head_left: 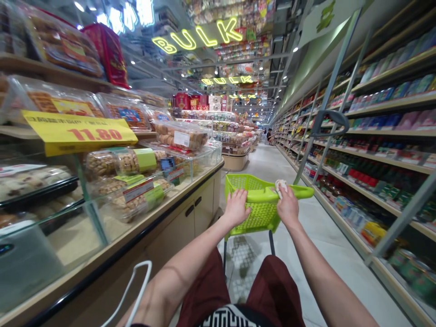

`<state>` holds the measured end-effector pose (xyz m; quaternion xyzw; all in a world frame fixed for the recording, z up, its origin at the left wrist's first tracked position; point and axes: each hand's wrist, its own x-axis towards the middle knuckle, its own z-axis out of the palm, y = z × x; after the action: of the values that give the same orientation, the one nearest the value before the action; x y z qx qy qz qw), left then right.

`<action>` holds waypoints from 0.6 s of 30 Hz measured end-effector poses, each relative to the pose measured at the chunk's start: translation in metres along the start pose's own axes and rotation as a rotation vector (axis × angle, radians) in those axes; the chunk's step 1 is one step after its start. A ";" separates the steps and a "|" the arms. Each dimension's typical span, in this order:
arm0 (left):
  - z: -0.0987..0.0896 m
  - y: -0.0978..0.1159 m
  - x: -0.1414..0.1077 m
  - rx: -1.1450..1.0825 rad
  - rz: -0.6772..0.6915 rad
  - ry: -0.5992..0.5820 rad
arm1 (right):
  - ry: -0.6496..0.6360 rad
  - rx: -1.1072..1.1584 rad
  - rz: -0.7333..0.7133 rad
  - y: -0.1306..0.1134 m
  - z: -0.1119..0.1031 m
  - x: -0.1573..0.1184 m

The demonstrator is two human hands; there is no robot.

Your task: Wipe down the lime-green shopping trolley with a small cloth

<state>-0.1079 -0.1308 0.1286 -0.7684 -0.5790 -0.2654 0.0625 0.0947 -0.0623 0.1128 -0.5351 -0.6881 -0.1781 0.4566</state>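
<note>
A lime-green plastic shopping cart (pixel 260 220) with a lattice basket stands right in front of me. My left hand (pixel 236 208) is closed over the left part of its near rim, fingers on top and thumb lower down. On the right, my right hand (pixel 288 206) pinches a crumpled white tissue or cloth (pixel 281 185) against the cart's rim. The cart's far right corner sticks out beyond that hand. The inside of the basket is mostly hidden by its near wall.
On the left runs a glass-edged counter with packaged baked goods (pixel 127 195) and a yellow price sign (pixel 81 131). Stocked shelves (pixel 384 150) with metal posts line the right. A pale floor aisle (pixel 264 156) leads ahead, where a person (pixel 269 136) is by the shelves.
</note>
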 end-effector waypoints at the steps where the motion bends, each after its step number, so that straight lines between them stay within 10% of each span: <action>1: 0.001 0.001 0.000 -0.011 -0.006 0.000 | -0.013 0.008 -0.017 -0.010 0.000 -0.004; 7: -0.001 -0.003 -0.004 -0.024 -0.046 -0.040 | -0.093 0.123 -0.184 -0.062 0.002 -0.023; 18: -0.006 -0.010 -0.004 -0.032 -0.029 -0.082 | -0.107 0.084 -0.091 -0.060 -0.005 -0.013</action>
<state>-0.1200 -0.1330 0.1299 -0.7711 -0.5878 -0.2436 0.0228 0.0428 -0.0950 0.1194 -0.4923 -0.7420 -0.1408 0.4327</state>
